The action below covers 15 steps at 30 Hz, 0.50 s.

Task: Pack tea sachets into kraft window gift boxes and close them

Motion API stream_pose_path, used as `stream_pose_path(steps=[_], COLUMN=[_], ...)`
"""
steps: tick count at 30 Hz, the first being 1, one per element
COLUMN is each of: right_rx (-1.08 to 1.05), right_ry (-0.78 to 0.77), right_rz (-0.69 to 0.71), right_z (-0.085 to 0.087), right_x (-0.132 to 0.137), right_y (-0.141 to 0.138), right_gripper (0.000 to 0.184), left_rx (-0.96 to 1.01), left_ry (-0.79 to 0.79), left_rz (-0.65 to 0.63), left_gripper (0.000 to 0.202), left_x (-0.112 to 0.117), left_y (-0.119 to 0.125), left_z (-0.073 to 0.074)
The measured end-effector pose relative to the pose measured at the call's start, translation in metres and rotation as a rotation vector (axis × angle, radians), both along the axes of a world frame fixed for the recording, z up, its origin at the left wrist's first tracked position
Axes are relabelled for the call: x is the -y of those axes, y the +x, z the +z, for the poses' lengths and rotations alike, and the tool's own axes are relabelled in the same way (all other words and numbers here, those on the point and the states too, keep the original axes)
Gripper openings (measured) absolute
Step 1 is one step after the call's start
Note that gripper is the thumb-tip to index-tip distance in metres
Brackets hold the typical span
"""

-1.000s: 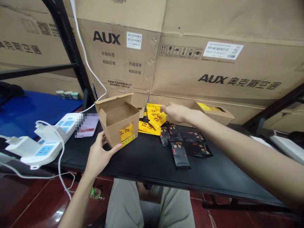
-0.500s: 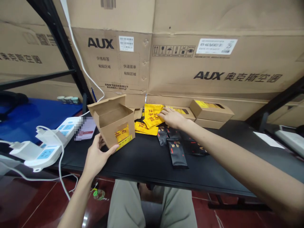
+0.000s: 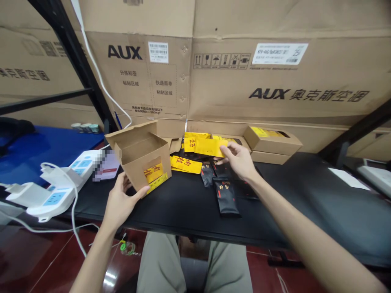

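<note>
Fingers (image 3: 231, 149) of the right hand (image 3: 241, 162) pinch a yellow sachet (image 3: 210, 147) by its right end, holding it flat above a pile of other yellow sachets (image 3: 192, 142). The left hand (image 3: 120, 201) spreads around the lower corner of an open kraft box (image 3: 146, 156), with the thumb along its front edge and the other fingers behind its left side. The box tilts slightly, mouth up and flaps raised. Whether its base touches the surface (image 3: 189, 217) cannot be told. Just left of the box lies a phone (image 3: 106, 167), its screen blurred, and beyond it a white power strip (image 3: 82, 167) sits near the surface's left end. Black sachets (image 3: 226, 197) lie below the right hand, with a loose yellow sachet (image 3: 186, 165) between them and the box. Two stacked kraft boxes (image 3: 271, 140) stand at the back right against AUX cartons (image 3: 244, 81). Open room runs along the near edge in front of the box and across the right of the surface, out to a sheet of white paper (image 3: 345, 179). Past the near edge are the person's knees (image 3: 195, 264) in khaki trousers and a red tiled floor (image 3: 51, 260).
</note>
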State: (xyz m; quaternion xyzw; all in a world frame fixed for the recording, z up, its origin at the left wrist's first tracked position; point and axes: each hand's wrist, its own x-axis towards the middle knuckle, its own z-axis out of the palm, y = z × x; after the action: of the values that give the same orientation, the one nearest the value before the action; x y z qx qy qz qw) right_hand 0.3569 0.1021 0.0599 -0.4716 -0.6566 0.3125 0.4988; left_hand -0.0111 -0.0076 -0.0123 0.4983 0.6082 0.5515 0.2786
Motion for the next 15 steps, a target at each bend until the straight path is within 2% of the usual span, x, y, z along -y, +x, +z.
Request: stream_pose_path(steps=[2,4,8,15], right_rx=[-0.247,-0.345,-0.369,-0.411], right_ry=[-0.061,-0.020,0.095,0.067], right_rz=[-0.028,-0.121,-0.247,-0.288], right_z=[-0.009,-0.016,-0.024,-0.028], right_x=[0.008,0.017,0.029,0.032], right_y=[-0.003,-0.005,-0.006,0.001], right_gripper=[0.053,0.056,0.048,0.034], left_rx=[-0.005,0.001,0.023,0.049], left_ry=[-0.013,-0.023,-0.026,-0.052], left_rz=[0.014,0.021,0.016,0.038], left_gripper=[0.077,0.078,0.078,0.075], left_x=[0.001,0.002,0.002,0.004], left_y=[0.001,0.002,0.003,0.005], left_z=[0.002,0.004,0.003,0.004])
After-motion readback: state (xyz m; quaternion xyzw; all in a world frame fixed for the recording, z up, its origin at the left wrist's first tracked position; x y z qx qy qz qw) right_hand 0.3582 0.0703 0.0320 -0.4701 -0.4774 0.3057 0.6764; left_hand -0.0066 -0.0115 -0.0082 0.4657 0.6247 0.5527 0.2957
